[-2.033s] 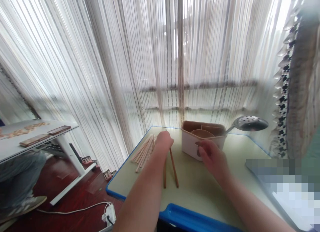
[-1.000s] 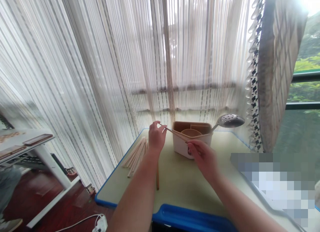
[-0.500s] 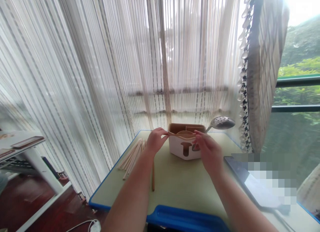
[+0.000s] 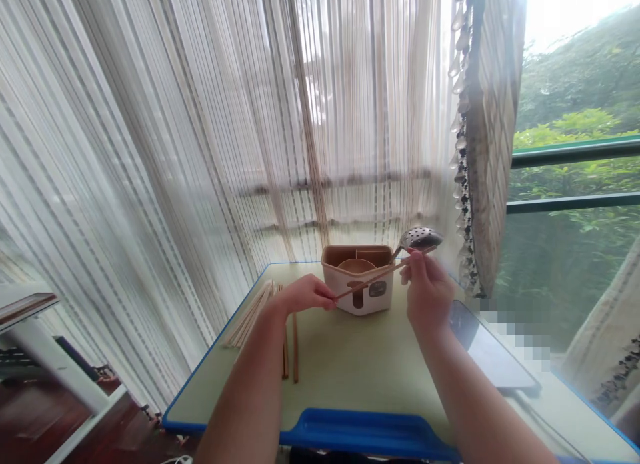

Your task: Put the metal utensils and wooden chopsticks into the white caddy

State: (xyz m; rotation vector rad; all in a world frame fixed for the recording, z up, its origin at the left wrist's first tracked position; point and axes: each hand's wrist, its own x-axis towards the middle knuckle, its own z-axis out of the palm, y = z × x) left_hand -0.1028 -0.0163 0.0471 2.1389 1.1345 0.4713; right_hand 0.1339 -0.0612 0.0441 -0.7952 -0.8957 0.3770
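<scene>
A thin brown chopstick (image 4: pixel 370 281) slants up to the right in front of the holder, gripped at both ends. My left hand (image 4: pixel 307 296) pinches its lower left end, fingers closed. Higher up, my right hand (image 4: pixel 427 284) is closed around the other end. Behind the chopstick stands a white utensil holder (image 4: pixel 330 292) with a brown inside and a dark cutout in its front. A slotted metal ladle (image 4: pixel 421 238) leans out of its right side. Left of my left hand lies a spread of pale chopsticks (image 4: pixel 250 314), with darker chopsticks (image 4: pixel 295 357) beside them, partly behind my forearm.
The pale table (image 4: pixel 350 377) has a blue edge and a blue tray (image 4: pixel 370 425) at the front. On the right lies a tablet-like device (image 4: pixel 495 357) with a cable. Striped curtains (image 4: pixel 200 151) hang behind, and another white table (image 4: pixel 50 344) stands at left.
The chopstick has gone from nearly level at the holder's rim to a slant in front of it. My right hand is higher, my left lower. The whole view has shifted slightly.
</scene>
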